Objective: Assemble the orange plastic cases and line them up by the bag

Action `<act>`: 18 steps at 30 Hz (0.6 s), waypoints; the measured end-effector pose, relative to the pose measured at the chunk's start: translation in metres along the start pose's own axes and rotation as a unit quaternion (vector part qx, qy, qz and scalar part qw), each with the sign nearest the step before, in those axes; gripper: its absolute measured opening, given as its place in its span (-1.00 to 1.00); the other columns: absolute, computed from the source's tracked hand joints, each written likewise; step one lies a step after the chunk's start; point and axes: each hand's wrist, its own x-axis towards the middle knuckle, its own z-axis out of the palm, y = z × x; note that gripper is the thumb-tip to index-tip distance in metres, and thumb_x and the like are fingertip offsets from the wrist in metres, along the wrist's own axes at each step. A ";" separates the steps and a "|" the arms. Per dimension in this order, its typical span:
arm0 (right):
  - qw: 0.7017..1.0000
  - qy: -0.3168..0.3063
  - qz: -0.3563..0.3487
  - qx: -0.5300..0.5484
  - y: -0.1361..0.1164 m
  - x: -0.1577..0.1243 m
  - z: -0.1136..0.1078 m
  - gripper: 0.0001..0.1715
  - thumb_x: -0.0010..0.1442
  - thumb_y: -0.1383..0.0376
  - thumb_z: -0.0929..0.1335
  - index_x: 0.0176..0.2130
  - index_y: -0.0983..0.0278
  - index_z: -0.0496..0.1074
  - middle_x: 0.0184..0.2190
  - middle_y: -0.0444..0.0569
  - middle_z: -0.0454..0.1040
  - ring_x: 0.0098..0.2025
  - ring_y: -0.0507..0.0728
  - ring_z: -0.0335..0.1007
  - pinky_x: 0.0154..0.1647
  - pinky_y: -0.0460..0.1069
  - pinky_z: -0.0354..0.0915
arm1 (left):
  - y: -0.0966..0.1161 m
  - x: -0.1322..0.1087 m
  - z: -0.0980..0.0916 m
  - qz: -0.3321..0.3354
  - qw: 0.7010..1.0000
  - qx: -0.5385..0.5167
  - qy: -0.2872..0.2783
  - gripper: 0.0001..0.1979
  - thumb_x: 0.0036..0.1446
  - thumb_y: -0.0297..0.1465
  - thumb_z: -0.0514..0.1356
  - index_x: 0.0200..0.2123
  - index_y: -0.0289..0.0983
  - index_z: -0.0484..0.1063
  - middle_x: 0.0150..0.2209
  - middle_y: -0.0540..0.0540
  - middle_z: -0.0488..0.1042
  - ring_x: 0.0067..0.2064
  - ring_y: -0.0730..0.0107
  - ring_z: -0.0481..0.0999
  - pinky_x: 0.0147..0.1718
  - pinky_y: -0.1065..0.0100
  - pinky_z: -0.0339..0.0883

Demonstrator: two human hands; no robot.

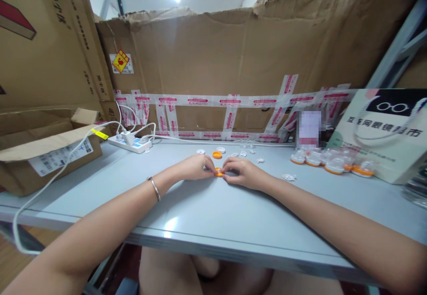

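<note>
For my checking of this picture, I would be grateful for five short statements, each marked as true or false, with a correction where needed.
1. The left grip and the right grip touch the same orange piece. True.
2. A bracelet is on the right arm. False: it is on the left arm.
3. A second orange piece lies on the table. True.
4. The power strip is at the table's right side. False: it is at the left.
5. The bag shows eyeglasses. True.
</note>
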 end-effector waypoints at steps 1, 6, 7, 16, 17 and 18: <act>1.000 -0.002 0.012 0.011 0.000 0.000 0.000 -0.86 0.00 0.35 0.31 -0.39 0.31 0.46 -0.36 0.03 0.43 -0.33 0.09 0.36 -0.26 -0.02 0.26 | 0.000 0.000 0.000 -0.001 1.000 0.001 -0.001 -0.79 0.03 -0.35 0.13 -0.31 -0.25 0.53 -0.25 -0.09 0.51 -0.24 0.42 0.45 -0.21 0.49 0.23; 0.998 -0.024 0.054 0.029 0.000 0.002 -0.001 -0.87 -0.01 0.28 0.34 -0.44 0.29 0.46 -0.31 0.02 0.43 -0.30 0.09 0.37 -0.21 0.00 0.25 | 0.001 0.000 0.000 -0.001 1.000 -0.013 -0.002 -0.78 0.04 -0.33 0.13 -0.32 -0.28 0.53 -0.26 -0.10 0.52 -0.26 0.41 0.46 -0.23 0.49 0.24; 0.998 -0.029 0.053 0.029 -0.001 0.002 -0.002 -0.87 -0.01 0.28 0.34 -0.45 0.29 0.46 -0.32 0.02 0.44 -0.30 0.09 0.37 -0.21 -0.01 0.25 | 0.001 0.000 0.001 0.001 1.000 -0.020 -0.001 -0.78 0.04 -0.32 0.13 -0.32 -0.28 0.53 -0.27 -0.10 0.52 -0.27 0.42 0.46 -0.24 0.50 0.24; 0.997 -0.068 0.042 -0.018 -0.010 0.005 -0.006 -0.85 0.01 0.34 0.31 -0.51 0.29 0.48 -0.34 0.01 0.52 -0.32 0.11 0.40 -0.23 -0.01 0.25 | -0.001 0.006 0.006 0.004 0.999 -0.031 0.014 -0.80 0.00 -0.33 0.18 -0.39 -0.32 0.52 -0.32 -0.10 0.53 -0.30 0.43 0.46 -0.25 0.49 0.25; 0.997 -0.066 0.046 -0.005 -0.011 0.005 -0.007 -0.85 0.01 0.34 0.31 -0.51 0.29 0.48 -0.34 0.00 0.52 -0.32 0.11 0.41 -0.23 -0.02 0.26 | -0.001 0.006 0.007 0.002 0.999 -0.031 0.022 -0.81 -0.01 -0.33 0.18 -0.40 -0.32 0.52 -0.33 -0.10 0.53 -0.31 0.43 0.46 -0.25 0.49 0.25; 0.996 -0.062 0.054 0.014 -0.011 0.004 -0.007 -0.85 0.01 0.34 0.31 -0.50 0.29 0.48 -0.33 -0.01 0.53 -0.32 0.11 0.41 -0.23 -0.02 0.26 | -0.001 0.006 0.007 -0.002 0.999 -0.032 0.029 -0.82 -0.02 -0.32 0.19 -0.41 -0.32 0.52 -0.35 -0.10 0.53 -0.32 0.43 0.46 -0.26 0.49 0.25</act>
